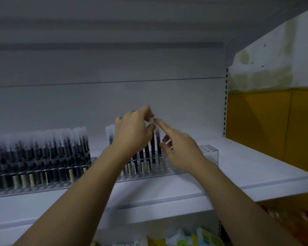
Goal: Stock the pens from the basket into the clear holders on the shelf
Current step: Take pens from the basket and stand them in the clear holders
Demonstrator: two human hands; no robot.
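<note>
Left hand [132, 132] pinches a pen [157, 140], right hand [180, 150] touches it open-fingered, over white shelf [238, 166].

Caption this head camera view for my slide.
Left hand pinches a pen by its cap, right hand touching it with one finger, at the part-filled clear holder on the shelf.

No text is legible. Pale labels [71, 174] on the pens [43, 153] in the holders [209, 153] are blurred. Print on the packets [181, 240] under the shelf [238, 167] front edge is unreadable.
</note>
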